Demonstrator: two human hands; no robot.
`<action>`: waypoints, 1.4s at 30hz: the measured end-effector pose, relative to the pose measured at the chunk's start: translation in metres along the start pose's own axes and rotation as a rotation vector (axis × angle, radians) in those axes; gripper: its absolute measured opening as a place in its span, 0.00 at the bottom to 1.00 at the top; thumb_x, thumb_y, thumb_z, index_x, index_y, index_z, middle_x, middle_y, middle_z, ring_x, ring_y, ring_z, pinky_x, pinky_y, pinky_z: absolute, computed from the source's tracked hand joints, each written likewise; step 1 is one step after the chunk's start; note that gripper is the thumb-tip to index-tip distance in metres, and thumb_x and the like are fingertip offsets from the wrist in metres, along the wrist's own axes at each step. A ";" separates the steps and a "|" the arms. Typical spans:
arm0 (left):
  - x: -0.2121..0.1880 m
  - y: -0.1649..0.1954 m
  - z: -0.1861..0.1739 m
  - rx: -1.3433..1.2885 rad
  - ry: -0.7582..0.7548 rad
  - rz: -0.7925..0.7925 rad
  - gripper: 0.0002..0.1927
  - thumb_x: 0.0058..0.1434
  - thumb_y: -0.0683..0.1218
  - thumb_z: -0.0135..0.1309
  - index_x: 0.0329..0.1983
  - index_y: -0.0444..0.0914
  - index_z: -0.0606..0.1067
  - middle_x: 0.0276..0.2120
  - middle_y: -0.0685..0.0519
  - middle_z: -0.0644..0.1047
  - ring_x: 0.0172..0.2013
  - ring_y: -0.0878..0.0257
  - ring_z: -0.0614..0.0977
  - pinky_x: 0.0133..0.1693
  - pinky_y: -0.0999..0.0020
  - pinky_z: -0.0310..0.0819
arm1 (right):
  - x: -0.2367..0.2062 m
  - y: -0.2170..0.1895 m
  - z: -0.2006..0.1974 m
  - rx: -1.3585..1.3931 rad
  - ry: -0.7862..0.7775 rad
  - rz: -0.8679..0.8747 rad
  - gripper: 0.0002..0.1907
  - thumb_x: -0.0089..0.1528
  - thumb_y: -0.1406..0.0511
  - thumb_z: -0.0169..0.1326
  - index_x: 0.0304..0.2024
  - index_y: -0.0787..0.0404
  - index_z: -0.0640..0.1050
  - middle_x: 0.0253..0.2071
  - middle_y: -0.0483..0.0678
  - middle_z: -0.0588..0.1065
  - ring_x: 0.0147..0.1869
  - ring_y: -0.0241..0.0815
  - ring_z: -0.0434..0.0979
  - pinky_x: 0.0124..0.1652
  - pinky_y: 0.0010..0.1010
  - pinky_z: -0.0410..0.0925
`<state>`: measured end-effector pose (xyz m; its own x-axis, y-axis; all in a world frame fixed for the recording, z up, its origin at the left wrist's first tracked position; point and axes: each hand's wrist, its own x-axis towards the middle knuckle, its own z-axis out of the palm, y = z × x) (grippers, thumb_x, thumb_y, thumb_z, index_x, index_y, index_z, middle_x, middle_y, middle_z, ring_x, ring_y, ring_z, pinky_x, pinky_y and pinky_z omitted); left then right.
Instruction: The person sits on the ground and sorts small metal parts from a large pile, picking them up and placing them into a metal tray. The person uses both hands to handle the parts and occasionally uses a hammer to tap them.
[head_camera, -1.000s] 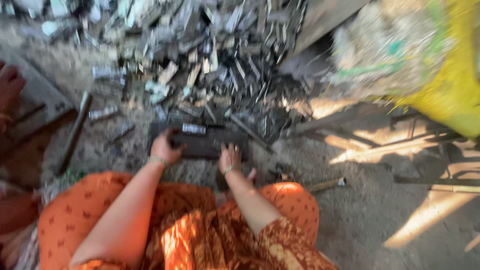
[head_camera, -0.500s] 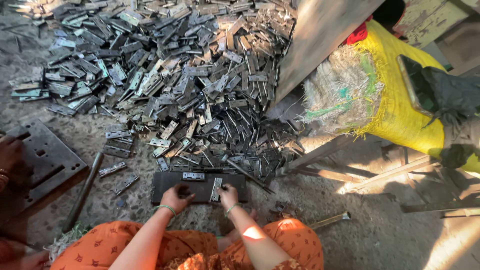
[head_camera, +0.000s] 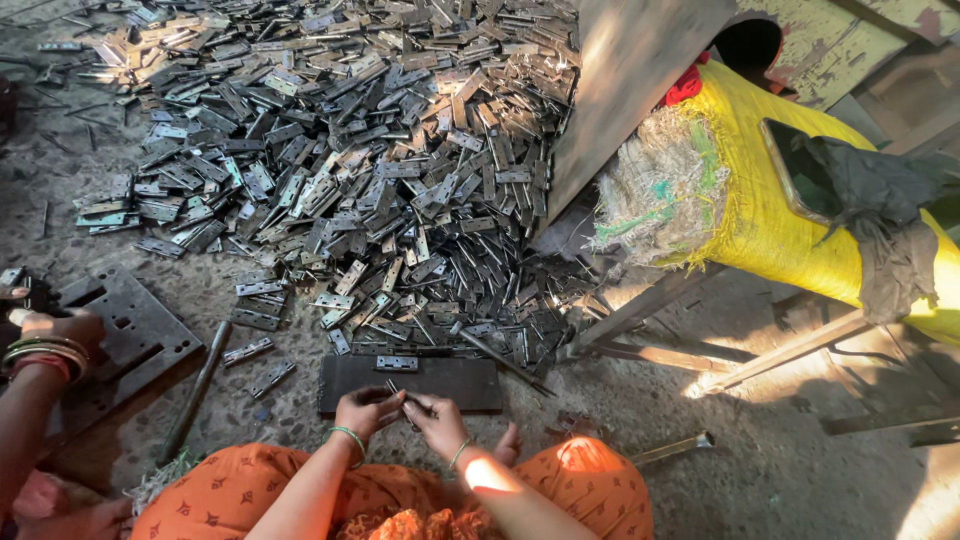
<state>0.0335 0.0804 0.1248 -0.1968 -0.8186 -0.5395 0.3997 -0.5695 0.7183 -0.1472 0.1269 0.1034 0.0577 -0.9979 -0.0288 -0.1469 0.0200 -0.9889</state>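
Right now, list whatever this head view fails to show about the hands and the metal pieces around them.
- Small metal piece: mostly hidden between the left hand and right hand; its shape cannot be told.
- Dark flat plate: near edge covered by both hands.
- Pile of hinges: cut off by the top edge; far pieces too small to separate.
- Another person's hand: arm cut off by the left edge.

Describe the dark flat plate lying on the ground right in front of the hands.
The dark plate is a flat, long rectangle, apparently metal, dull and blackish. It lies flat on the gritty ground, long side across the view, at the near edge of the hinge pile. One small hinge rests on its far edge. Both hands work just over its near edge.
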 end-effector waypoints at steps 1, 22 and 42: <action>-0.003 -0.001 0.001 0.006 -0.015 0.004 0.25 0.49 0.40 0.70 0.48 0.24 0.77 0.42 0.42 0.82 0.36 0.56 0.85 0.37 0.64 0.83 | -0.002 0.000 -0.001 0.131 -0.022 0.108 0.14 0.68 0.64 0.57 0.54 0.63 0.83 0.32 0.39 0.75 0.34 0.29 0.68 0.34 0.24 0.64; 0.015 -0.015 -0.021 0.103 -0.038 0.162 0.15 0.55 0.38 0.65 0.45 0.29 0.79 0.36 0.45 0.84 0.32 0.57 0.86 0.32 0.63 0.82 | 0.010 0.029 0.008 -0.128 0.258 0.027 0.12 0.68 0.69 0.53 0.52 0.66 0.80 0.43 0.50 0.82 0.45 0.36 0.79 0.45 0.28 0.72; 0.072 0.041 -0.078 -0.401 0.101 0.215 0.08 0.61 0.40 0.65 0.41 0.38 0.77 0.32 0.54 0.81 0.26 0.65 0.81 0.26 0.69 0.76 | 0.137 0.019 0.010 -0.702 -0.014 -0.184 0.14 0.64 0.65 0.61 0.53 0.58 0.82 0.50 0.54 0.80 0.50 0.49 0.82 0.50 0.37 0.74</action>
<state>0.1058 0.0037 0.0804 0.0091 -0.8924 -0.4511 0.7401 -0.2973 0.6032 -0.1328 -0.0083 0.0790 0.1549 -0.9803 0.1228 -0.7327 -0.1974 -0.6512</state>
